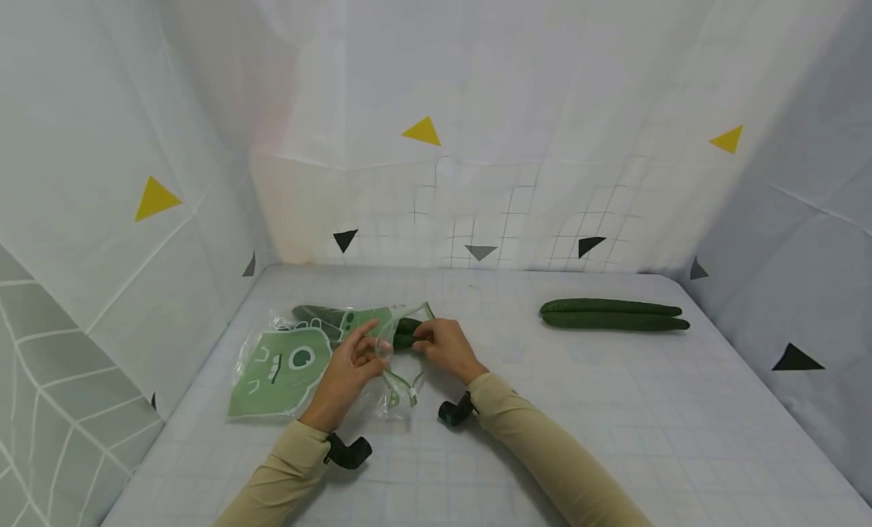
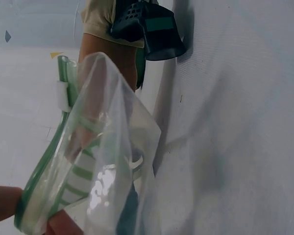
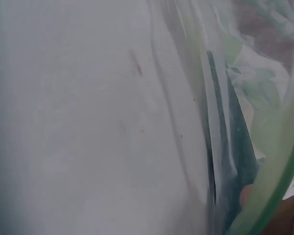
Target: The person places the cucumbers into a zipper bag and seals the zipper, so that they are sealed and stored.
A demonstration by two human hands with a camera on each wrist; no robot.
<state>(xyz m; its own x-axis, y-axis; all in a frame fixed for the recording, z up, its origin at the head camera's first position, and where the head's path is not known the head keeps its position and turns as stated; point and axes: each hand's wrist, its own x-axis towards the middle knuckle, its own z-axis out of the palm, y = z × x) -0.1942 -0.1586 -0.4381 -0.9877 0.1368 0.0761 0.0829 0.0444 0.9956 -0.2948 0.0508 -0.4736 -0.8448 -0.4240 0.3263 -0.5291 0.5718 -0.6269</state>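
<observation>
Pinching the bag (image 2: 95,152) by its mouth with the left hand (image 1: 349,368). At that mouth, gripping with curled fingers of the right hand (image 1: 446,347) the end of a cucumber (image 1: 409,325), mostly inside. Apparently loading the bag. Leaving two other cucumbers (image 1: 613,320) lying on the desk (image 1: 579,406), well right of the bag. Probably needing a push leftward through the mouth, without dragging the rim along.

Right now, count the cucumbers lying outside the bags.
2, side by side on the right of the table: the far cucumber and the near cucumber. Cucumber in the held bag is partly hidden and uncounted.
</observation>
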